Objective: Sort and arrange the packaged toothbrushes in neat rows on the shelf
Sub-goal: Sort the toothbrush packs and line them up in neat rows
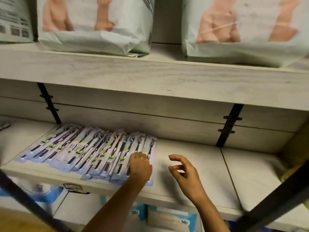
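Shelf mid-frame. Toothbrush packs fan out twd 9 o'clock, long axes approx 7-to-1. My L hand is nearer, curled on the end pack, grip unclear. R hand hangs loose and empty at the row's 3 o'clock.

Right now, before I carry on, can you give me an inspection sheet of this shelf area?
Surface: pale shelf, bare right of the packs.
Job's things: toothbrush packs, overlapping slanted row on the shelf's left part.
Clutter: nothing seen.
Hands: left hand rests on the rightmost packs, grip hidden; right hand hovers open, empty.
Cables: nothing seen.
Surroundings: bagged goods on the upper shelf; boxes below; black brackets behind.
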Available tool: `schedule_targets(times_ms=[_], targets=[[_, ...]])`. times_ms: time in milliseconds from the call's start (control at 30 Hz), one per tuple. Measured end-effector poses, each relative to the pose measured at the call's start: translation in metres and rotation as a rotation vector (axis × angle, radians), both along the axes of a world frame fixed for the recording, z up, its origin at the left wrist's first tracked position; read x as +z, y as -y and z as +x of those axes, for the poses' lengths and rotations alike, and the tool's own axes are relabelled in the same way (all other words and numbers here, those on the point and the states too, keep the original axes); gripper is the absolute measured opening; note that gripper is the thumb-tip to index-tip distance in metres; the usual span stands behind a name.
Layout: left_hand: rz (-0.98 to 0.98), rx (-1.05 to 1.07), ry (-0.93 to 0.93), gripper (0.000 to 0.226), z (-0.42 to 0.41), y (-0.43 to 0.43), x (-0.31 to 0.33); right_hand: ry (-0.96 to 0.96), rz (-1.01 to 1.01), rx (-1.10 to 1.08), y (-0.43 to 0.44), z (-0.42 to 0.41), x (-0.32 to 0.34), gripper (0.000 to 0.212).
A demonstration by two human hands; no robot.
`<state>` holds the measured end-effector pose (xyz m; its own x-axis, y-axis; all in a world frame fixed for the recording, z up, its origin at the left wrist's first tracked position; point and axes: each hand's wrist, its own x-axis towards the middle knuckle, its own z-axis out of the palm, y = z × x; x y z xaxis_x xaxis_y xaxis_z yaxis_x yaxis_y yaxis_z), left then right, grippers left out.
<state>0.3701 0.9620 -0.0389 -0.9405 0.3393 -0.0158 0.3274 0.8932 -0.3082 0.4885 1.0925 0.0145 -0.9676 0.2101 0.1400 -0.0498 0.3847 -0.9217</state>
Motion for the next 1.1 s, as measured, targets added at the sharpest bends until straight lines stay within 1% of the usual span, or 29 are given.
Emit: schedule_targets(times_ms=[100,167,267,367,433,500,567,600,667,700,833,900,933,1000,1033,1100], targets=[[-0.074,-0.024,0.009,0.051,-0.002,-0.003,-0.001,0.031,0.006,0.001,-0.001,-0.004,-0.005,0.037],[-0.035,-0.015,0.016,0.049,-0.001,-0.004,-0.001,0.051,0.004,-0.01,-0.002,-0.007,-0.008,0.036],[0.153,-0.015,-0.007,0.048,0.003,-0.005,0.007,0.091,-0.043,-0.036,-0.004,-0.011,-0.016,0.029],[0.447,-0.054,-0.043,0.049,0.019,-0.007,0.017,0.16,-0.207,-0.114,-0.004,-0.014,-0.021,0.022],[0.62,-0.119,-0.072,0.061,0.038,-0.012,0.021,0.244,-0.368,-0.101,-0.003,-0.012,-0.017,0.024],[0.75,-0.163,-0.071,0.069,0.055,-0.02,0.018,0.305,-0.479,-0.04,-0.002,-0.009,-0.012,0.025],[0.811,-0.178,-0.082,0.071,0.064,-0.025,0.012,0.31,-0.539,-0.015,-0.003,-0.007,-0.011,0.023],[0.811,-0.184,-0.088,0.065,0.067,-0.026,0.01,0.309,-0.556,-0.017,-0.004,-0.007,-0.012,0.022],[0.816,-0.195,-0.095,0.044,0.071,-0.026,0.008,0.323,-0.568,-0.046,-0.004,-0.008,-0.016,0.022],[0.825,-0.204,-0.057,0.04,0.073,-0.026,0.009,0.33,-0.566,-0.07,-0.005,-0.009,-0.018,0.021],[0.914,-0.259,0.108,0.042,0.075,-0.02,0.008,0.317,-0.584,-0.148,-0.01,-0.01,-0.023,0.015],[0.887,-0.208,0.089,0.044,0.065,-0.012,0.009,0.318,-0.624,-0.165,-0.016,-0.008,-0.022,0.014],[0.818,-0.174,0.037,0.045,0.056,-0.009,0.009,0.321,-0.63,-0.177,-0.019,-0.007,-0.022,0.014],[0.544,-0.103,-0.036,0.044,0.034,-0.003,0.005,0.327,-0.622,-0.193,-0.024,-0.005,-0.022,0.016],[0.409,-0.07,-0.032,0.044,0.025,-0.002,0.003,0.328,-0.618,-0.198,-0.026,-0.004,-0.023,0.017],[0.227,-0.031,0.01,0.049,0.013,-0.003,-0.002,0.332,-0.612,-0.196,-0.026,-0.002,-0.024,0.018]])
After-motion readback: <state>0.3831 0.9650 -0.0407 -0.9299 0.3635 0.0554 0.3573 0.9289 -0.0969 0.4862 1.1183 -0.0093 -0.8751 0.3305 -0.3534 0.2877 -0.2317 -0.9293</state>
